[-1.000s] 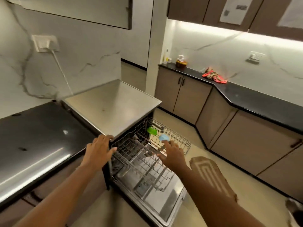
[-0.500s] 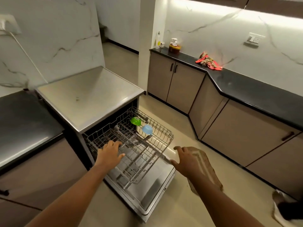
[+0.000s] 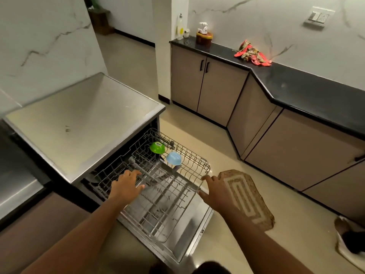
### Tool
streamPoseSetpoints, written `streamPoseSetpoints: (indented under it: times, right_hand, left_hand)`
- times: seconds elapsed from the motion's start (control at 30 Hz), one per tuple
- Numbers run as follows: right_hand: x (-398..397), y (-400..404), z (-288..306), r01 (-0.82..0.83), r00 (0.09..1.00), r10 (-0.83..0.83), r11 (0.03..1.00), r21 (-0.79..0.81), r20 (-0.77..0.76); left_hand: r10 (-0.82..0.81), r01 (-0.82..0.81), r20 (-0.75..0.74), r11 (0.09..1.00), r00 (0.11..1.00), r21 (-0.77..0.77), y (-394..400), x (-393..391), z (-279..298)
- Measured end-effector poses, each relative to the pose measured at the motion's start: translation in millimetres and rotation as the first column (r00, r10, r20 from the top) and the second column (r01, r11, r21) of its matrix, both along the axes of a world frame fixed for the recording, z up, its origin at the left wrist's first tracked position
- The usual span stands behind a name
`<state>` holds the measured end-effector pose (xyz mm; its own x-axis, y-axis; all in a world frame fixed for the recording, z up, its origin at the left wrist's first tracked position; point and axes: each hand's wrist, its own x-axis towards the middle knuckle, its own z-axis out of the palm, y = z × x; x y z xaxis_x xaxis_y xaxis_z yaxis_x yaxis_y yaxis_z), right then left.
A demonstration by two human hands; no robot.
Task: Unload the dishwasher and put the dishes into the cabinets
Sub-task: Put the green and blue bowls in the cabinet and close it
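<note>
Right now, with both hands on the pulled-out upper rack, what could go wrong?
1. The green bowl and blue bowl sit upside down and loose at the back of the rack; a jerk might tip them.
2. The left hand and right hand have fingers at the wires, so pinching seems possible.
3. The open door and floor mat lie underfoot: a possible trip.

Both arms outstretched, left grip (image 3: 126,183) and right grip (image 3: 214,191) fingers extended.
</note>
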<state>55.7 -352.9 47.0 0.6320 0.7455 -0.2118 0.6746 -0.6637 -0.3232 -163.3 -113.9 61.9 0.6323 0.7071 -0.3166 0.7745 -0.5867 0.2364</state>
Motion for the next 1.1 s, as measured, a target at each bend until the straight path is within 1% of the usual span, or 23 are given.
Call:
streamPoseSetpoints:
  times: [0.1, 0.2, 0.3, 0.47, 0.57, 0.63, 0.7, 0.77, 0.83, 0.9, 1.0, 1.1]
  right_hand:
    - [17, 18, -11, 0.029, 0.997, -0.030, 1.000, -0.003, -0.064]
    - [39, 45, -27, 0.024, 0.991, -0.028, 0.999, -0.033, -0.127]
    - [65, 76, -45, -0.045, 0.988, 0.035, 0.997, -0.059, -0.151]
    - [123, 142, -86, -0.154, 0.971, 0.121, 0.976, -0.153, -0.207]
    - [159, 192, -122, -0.218, 0.951, 0.166, 0.959, -0.182, -0.262]
    - [175, 221, -143, -0.273, 0.940, 0.219, 0.943, -0.192, -0.262]
    - [187, 251, -169, -0.362, 0.917, 0.312, 0.912, -0.191, -0.248]
    - [196, 278, -200, -0.460, 0.879, 0.412, 0.865, -0.199, -0.241]
    - [200, 293, -215, -0.523, 0.847, 0.478, 0.825, -0.213, -0.231]
    - [203, 303, -231, -0.552, 0.833, 0.521, 0.803, -0.224, -0.186]
    - [199, 300, -240, -0.582, 0.812, 0.572, 0.782, -0.223, -0.115]
    - [193, 293, -252, -0.693, 0.719, 0.691, 0.701, -0.170, -0.082]
  left_hand:
    - [-0.026, 0.026, 0.000, 0.999, 1.000, -0.021, 14, 25, -7]
    - [-0.015, 0.015, -0.005, 1.000, 1.000, -0.024, 35, 54, -16]
    - [0.008, -0.009, -0.020, 0.999, 1.000, -0.031, 53, 80, -28]
    - [0.114, -0.117, -0.080, 0.993, 0.990, -0.030, 85, 127, -66]
    - [0.179, -0.187, -0.085, 0.977, 0.980, -0.102, 114, 161, -100]
    - [0.215, -0.224, -0.070, 0.961, 0.974, -0.160, 129, 184, -123]
    - [0.267, -0.271, -0.051, 0.939, 0.962, -0.213, 147, 208, -153]
    - [0.314, -0.314, -0.045, 0.912, 0.948, -0.264, 165, 230, -190]
    - [0.341, -0.339, -0.044, 0.893, 0.939, -0.297, 178, 249, -215]
    - [0.385, -0.381, -0.042, 0.882, 0.922, -0.277, 193, 266, -244]
    - [0.374, -0.376, -0.047, 0.907, 0.926, -0.189, 205, 282, -272]
    - [0.353, -0.357, -0.053, 0.923, 0.934, -0.142, 214, 294, -293]
